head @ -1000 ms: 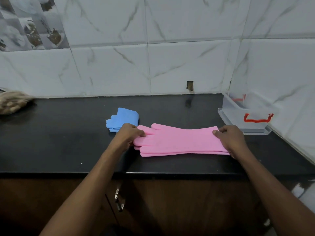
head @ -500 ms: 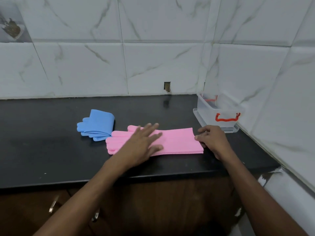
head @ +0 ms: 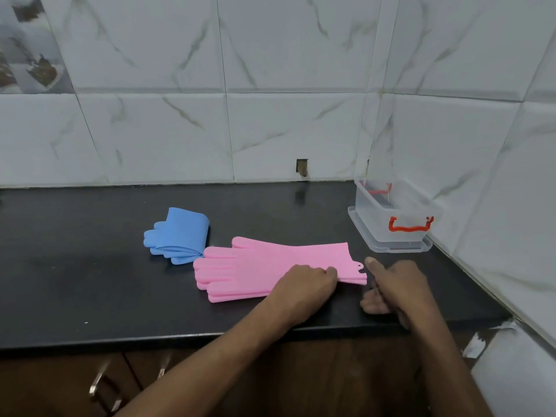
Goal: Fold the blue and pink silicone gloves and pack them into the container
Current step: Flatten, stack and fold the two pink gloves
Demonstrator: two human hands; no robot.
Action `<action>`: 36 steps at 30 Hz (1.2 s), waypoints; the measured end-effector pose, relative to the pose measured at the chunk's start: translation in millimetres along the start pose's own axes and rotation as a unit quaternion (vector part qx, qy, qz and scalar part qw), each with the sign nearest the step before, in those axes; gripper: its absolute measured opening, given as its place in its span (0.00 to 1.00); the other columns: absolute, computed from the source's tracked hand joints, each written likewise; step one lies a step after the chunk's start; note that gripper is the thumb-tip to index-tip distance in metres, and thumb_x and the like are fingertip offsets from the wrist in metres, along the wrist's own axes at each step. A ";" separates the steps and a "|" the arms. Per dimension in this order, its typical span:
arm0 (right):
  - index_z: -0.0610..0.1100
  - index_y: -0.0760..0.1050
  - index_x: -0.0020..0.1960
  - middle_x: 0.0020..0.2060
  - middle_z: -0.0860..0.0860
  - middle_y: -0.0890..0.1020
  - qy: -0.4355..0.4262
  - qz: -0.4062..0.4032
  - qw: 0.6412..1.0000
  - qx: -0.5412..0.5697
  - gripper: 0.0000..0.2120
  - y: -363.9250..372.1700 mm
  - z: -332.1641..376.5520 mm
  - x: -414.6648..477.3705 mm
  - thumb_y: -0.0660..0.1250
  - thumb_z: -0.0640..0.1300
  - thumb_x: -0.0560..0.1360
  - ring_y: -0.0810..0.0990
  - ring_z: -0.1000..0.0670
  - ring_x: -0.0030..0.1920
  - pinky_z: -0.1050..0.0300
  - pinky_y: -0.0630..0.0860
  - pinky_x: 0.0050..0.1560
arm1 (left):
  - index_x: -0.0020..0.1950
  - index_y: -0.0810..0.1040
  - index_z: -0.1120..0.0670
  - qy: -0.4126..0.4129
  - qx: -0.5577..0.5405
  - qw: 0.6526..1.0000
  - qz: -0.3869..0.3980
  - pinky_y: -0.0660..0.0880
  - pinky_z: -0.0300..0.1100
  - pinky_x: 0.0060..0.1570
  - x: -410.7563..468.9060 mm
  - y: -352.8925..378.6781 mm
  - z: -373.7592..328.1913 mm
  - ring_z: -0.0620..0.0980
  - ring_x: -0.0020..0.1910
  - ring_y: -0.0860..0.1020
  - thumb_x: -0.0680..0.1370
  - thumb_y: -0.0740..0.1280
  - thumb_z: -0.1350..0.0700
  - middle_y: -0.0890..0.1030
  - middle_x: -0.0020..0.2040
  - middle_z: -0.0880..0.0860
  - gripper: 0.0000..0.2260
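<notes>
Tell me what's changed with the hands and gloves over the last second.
The left hand slid from the pink gloves' fingertips to the cuff end and grips it. The right hand let go of the cuff. The folded blue gloves and container stayed put.

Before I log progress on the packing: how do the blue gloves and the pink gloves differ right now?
The blue gloves are folded over into a short bundle; the pink gloves lie stretched out full length. Nobody touches the blue gloves, while the left hand holds the pink gloves near the cuff. Both lie on the black counter, outside the container.
</notes>
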State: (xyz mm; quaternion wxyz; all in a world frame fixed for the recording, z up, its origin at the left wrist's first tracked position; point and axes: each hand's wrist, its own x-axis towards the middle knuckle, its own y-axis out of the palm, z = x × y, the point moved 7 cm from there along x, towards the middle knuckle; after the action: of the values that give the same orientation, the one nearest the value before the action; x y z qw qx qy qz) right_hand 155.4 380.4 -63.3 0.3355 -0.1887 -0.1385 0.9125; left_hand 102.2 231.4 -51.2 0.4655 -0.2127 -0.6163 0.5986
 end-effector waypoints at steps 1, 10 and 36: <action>0.30 0.75 0.49 0.26 0.39 0.83 0.011 0.015 0.998 0.057 0.25 4.7 -5.8 -2.5 0.66 0.55 0.78 0.85 0.41 0.28 0.52 0.83 0.31 | 0.55 0.70 0.59 -0.051 -0.035 0.998 -0.012 0.65 0.50 0.33 0.9 -0.4 6.6 0.64 0.39 0.79 0.80 0.58 0.59 0.82 0.45 0.59 0.06; 0.34 0.80 0.45 0.39 0.39 0.85 -0.038 -0.021 0.973 0.227 0.16 55.4 7.8 -7.1 0.77 0.46 0.68 0.86 0.40 0.39 0.41 0.84 0.39 | 0.56 0.77 0.53 -0.041 -0.130 0.989 -0.049 0.74 0.47 0.43 -15.7 -3.8 12.4 0.54 0.46 0.79 0.82 0.54 0.49 0.83 0.50 0.52 0.15; 0.47 0.63 0.75 0.71 0.48 0.71 -0.390 0.019 0.842 -0.372 0.22 144.0 50.0 -88.6 0.57 0.43 0.81 0.69 0.47 0.70 0.54 0.65 0.69 | 0.55 0.81 0.62 -0.426 -0.394 0.814 -0.023 0.74 0.39 0.42 -2.2 5.6 151.0 0.54 0.51 0.79 0.74 0.69 0.63 0.82 0.53 0.56 0.10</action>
State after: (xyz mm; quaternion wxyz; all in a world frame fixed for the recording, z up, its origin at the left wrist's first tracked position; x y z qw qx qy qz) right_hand 115.2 209.2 -51.2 0.1413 0.0691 -0.5834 0.7968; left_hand -23.5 149.1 -34.5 0.0461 -0.0876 -0.9407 0.3244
